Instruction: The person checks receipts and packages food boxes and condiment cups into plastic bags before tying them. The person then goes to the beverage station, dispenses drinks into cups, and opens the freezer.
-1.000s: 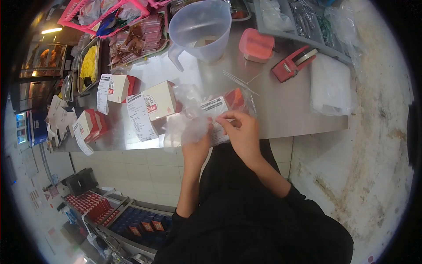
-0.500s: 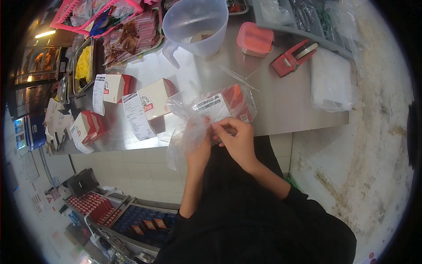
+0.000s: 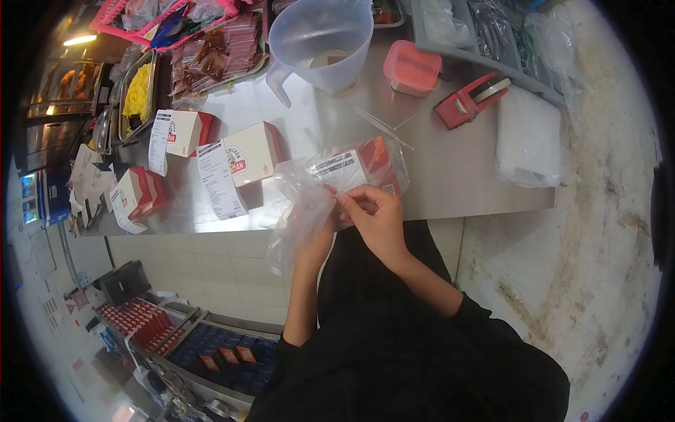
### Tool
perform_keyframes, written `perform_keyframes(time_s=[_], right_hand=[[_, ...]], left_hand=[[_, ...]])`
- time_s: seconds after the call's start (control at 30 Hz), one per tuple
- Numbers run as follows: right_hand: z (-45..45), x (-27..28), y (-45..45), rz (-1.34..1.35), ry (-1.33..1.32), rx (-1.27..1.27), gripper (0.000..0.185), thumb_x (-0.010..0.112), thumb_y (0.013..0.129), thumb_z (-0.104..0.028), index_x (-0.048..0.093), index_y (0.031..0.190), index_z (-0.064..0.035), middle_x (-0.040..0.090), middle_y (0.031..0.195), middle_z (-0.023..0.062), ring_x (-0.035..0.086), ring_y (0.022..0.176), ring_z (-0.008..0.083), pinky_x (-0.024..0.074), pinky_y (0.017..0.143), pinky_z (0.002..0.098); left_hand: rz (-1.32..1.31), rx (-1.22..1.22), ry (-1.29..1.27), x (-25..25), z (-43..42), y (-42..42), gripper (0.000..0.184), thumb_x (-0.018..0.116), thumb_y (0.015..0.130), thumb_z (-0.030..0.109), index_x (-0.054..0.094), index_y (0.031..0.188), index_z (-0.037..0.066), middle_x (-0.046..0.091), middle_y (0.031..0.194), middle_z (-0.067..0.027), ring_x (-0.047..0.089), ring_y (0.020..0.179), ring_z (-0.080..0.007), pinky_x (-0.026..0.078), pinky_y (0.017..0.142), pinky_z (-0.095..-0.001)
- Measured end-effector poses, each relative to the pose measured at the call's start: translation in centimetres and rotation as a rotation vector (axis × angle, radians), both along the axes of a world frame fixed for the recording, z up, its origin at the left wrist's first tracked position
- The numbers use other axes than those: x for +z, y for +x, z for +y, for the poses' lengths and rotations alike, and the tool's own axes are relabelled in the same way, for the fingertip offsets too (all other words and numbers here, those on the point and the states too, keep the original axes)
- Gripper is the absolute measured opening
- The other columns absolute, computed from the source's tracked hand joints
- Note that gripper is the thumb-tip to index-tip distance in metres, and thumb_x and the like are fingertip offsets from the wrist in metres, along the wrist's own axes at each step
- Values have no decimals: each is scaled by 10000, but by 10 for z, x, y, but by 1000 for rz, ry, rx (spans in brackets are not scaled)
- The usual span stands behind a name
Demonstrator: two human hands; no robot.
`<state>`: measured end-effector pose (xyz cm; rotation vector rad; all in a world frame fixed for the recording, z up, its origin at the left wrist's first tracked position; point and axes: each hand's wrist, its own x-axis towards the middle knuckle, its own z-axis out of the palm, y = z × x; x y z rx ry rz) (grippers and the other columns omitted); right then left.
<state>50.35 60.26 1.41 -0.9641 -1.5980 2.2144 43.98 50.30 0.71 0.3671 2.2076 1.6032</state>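
Bag of clear plastic (image 3: 301, 200) lies on the worktop (image 3: 450, 176) near its front edge, with a red and white box (image 3: 377, 160) inside it and a printed slip (image 3: 335, 167) showing through the film. Its film looks thin, limp and rather slippery, likely to slide or stretch if pinched lightly, while the box seems stiff card that should keep its shape yet could dent under a hard squeeze. How heavy the contents are cannot be told; a moderate load seems likely. Bunched film just beside the box looks the best place to take hold, and a palm under the box would suit lifting.

At that bunched part, the left hand (image 3: 320, 221) has its grip closed around the plastic, though the film partly hides the fingers. The right hand (image 3: 376, 218) meets it there, thumb and forefinger pinched together; whether they hold film or something finer cannot be told.

Beyond the box lie thin white strips (image 3: 380, 128). To the left stands a larger carton (image 3: 254, 155) with a long receipt (image 3: 222, 184); farther back are a translucent jug (image 3: 320, 35), a pink-lidded tub (image 3: 411, 67) and a red tape dispenser (image 3: 460, 107).
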Motion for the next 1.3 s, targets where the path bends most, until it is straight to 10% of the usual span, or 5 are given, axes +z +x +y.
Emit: perform_keyframes(time_s=[0.4, 0.5, 1.3], right_hand=[[8, -11, 0, 45, 73, 123, 66, 604, 823, -26, 591, 796, 32, 607, 719, 28, 586, 647, 65, 501, 599, 203], [8, -5, -5, 20, 27, 91, 67, 605, 818, -19, 591, 781, 35, 595, 708, 22, 582, 640, 65, 503, 593, 209], [8, -6, -8, 18, 35, 91, 85, 594, 815, -25, 587, 756, 36, 618, 694, 40, 598, 602, 77, 483, 580, 215]], left_hand=[[2, -18, -86, -2, -1, -2, 189, 567, 844, 226, 614, 909, 55, 622, 762, -79, 580, 683, -142, 437, 593, -286], [-138, -2, -37, 3, 0, -3, 94, 605, 821, 64, 572, 896, 16, 579, 869, -22, 510, 749, -68, 409, 624, -213], [-22, -64, -63, 0, -3, -11, 129, 577, 830, 158, 619, 895, 55, 628, 823, -84, 602, 743, -186, 453, 650, -307]])
